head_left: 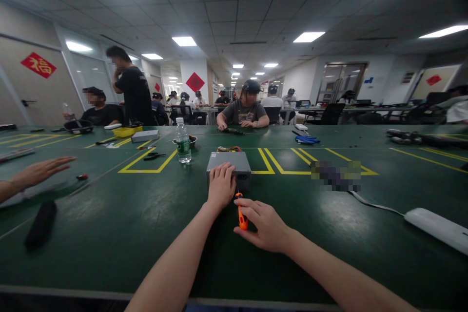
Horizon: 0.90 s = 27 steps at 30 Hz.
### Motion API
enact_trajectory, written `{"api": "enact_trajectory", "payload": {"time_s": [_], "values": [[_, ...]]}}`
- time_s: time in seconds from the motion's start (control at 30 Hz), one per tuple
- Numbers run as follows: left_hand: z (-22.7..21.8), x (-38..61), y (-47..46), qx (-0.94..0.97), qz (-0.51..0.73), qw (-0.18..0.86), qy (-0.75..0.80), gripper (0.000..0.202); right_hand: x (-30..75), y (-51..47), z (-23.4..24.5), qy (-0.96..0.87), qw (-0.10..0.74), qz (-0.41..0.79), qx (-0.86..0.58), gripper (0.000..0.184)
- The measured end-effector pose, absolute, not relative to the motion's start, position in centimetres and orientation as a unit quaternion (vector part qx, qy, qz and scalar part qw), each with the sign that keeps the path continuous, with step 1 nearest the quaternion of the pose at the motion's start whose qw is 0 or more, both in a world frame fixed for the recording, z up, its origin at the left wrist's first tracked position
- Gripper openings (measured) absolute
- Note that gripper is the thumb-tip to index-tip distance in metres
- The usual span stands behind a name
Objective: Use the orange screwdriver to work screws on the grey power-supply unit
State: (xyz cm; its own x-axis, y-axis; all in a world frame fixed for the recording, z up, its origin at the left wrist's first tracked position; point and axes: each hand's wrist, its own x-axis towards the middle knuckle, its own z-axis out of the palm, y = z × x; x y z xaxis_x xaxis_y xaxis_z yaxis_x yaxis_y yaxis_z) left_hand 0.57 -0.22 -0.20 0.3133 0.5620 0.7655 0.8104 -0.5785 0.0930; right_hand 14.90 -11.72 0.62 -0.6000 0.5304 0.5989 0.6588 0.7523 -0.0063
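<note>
I have 1 gray metal box (240, 161) sitting flat on the desk (146, 253), its top closed and level, with 1 small pale label near the far left corner. Its near face, with 1 dark socket toward the right, is turned to my camera. Colored cables (230, 149) bunch at its far edge. My orange-and-black screwdriver (242, 217) is held handle toward me, thin shaft pointing at that face; I can't tell whether its tip touches.

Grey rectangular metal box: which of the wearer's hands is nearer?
Left: the left hand rests on the grey box; the right hand is in front of it, holding an orange-handled screwdriver.
</note>
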Motion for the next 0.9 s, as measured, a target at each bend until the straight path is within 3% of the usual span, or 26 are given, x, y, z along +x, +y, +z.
{"api": "enact_trajectory", "payload": {"time_s": [0.2, 0.3, 0.47, 0.63, 0.73, 0.9], "values": [[-0.32, 0.64, -0.08, -0.797, -0.390, 0.157, -0.434, 0.032, 14.82, -12.03, 0.95, -0.906, 0.255, -0.094, -0.325, 0.043], [-0.37, 0.64, 0.01, -0.796, -0.393, 0.158, -0.433, 0.031, 14.75, -12.12, 1.17, -0.911, 0.244, -0.121, -0.309, 0.038], [-0.31, 0.60, -0.12, -0.795, -0.394, 0.160, -0.431, 0.032, 14.84, -11.87, 0.77, -0.888, 0.304, -0.104, -0.330, 0.027], [-0.23, 0.63, -0.19, -0.795, -0.396, 0.156, -0.432, 0.031, 14.79, -12.14, 1.13, -0.903, 0.272, -0.085, -0.323, 0.041], [-0.22, 0.63, -0.17, -0.794, -0.397, 0.158, -0.432, 0.032, 14.74, -12.20, 1.35, -0.913, 0.245, -0.110, -0.306, 0.040], [-0.30, 0.61, -0.12, -0.793, -0.399, 0.157, -0.434, 0.030, 14.91, -11.86, 0.83, -0.885, 0.315, -0.118, -0.322, 0.028]]}}
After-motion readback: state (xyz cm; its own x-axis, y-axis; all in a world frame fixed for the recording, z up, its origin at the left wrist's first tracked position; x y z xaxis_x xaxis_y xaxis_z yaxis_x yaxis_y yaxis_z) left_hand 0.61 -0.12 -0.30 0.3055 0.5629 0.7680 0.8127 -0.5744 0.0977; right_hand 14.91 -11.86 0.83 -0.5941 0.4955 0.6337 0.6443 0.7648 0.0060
